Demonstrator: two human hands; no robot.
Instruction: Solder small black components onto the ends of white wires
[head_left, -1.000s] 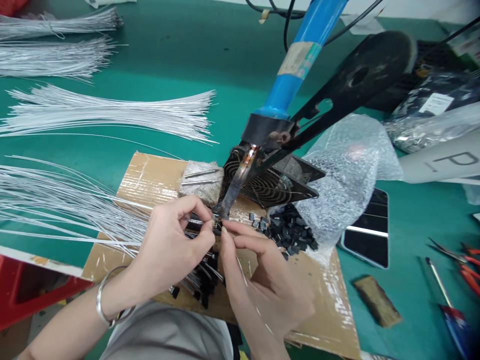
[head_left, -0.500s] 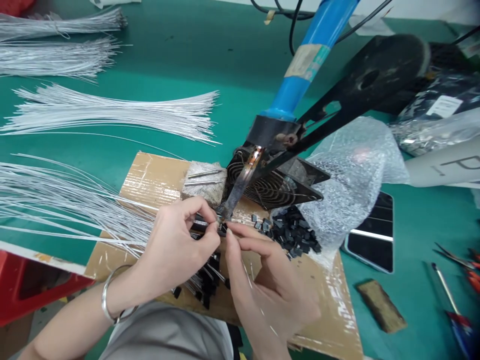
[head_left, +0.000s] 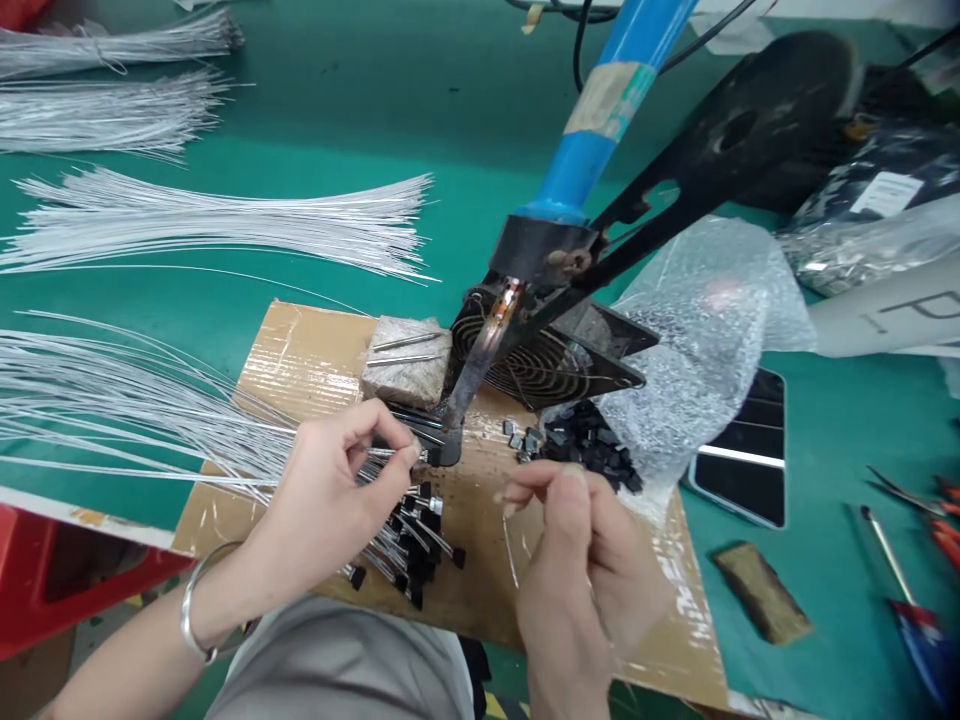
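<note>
Table [head_left: 315,140] lies under it all. The iron [head_left: 570,180] leans in from one o'clock. White wires [head_left: 225,225] lie at ten, the tips that show all bare. Left hand [head_left: 341,495], at eight, pinches a wire [head_left: 381,452] near the iron. Right hand [head_left: 592,560], at five, is curled round a thin thread [head_left: 512,555]. Black-tipped wires [head_left: 409,540] at seven look done; the loose bits [head_left: 589,445] at four look unused.

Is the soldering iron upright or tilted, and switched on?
Tilted: the soldering iron slants from its blue handle at upper right down to its tip near the left hand. On or off: cannot tell.
</note>
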